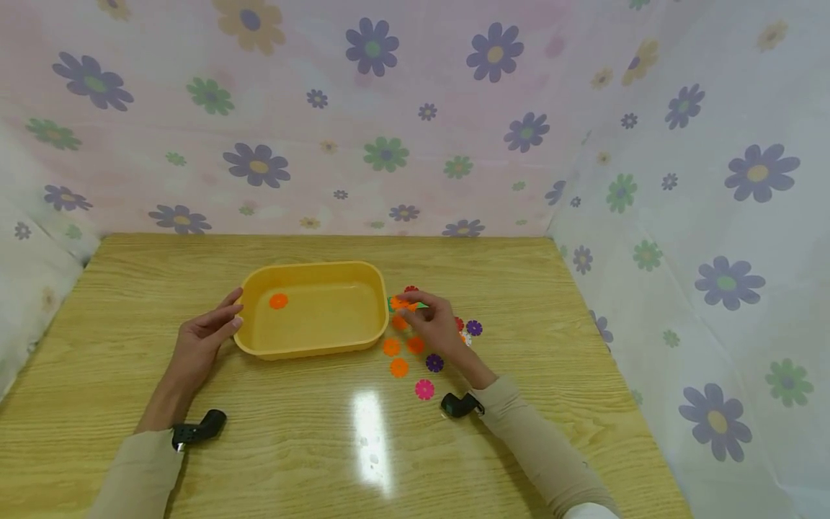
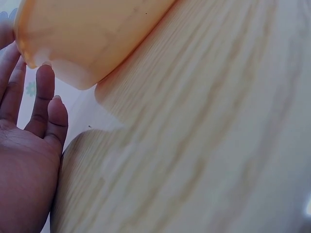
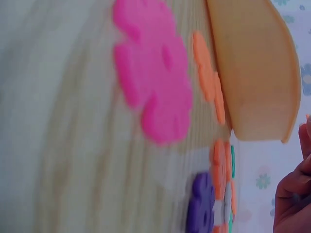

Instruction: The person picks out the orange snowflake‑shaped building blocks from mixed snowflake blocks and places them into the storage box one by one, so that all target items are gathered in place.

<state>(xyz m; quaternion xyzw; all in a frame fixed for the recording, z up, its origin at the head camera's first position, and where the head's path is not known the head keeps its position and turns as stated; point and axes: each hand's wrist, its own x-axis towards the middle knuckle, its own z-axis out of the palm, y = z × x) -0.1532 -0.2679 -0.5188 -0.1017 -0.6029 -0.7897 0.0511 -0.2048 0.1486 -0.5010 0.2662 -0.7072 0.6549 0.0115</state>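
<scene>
A yellow plastic basin [image 1: 311,353] stands on the table with one orange flower-shaped disc [image 1: 279,301] inside. Against its left end rests my left hand [image 1: 202,342], fingers extended along the outer wall; the left wrist view shows the fingertips by the basin wall [image 2: 92,39]. Just beyond the right end, my right hand [image 1: 437,328] pinches an orange flower disc [image 1: 398,303] between thumb and fingers, above a loose group of discs. In the right wrist view that hand [image 3: 294,194] is cut off at the edge, and only a sliver of orange shows at its fingertips.
Several orange discs [image 1: 392,347], purple discs [image 1: 434,362] and a pink disc [image 1: 424,390] lie on the wooden table [image 1: 292,447] right of the basin. Red, white and green ones are partly hidden by the right hand. Flower-patterned cloth [image 1: 389,94] borders the table's back and sides.
</scene>
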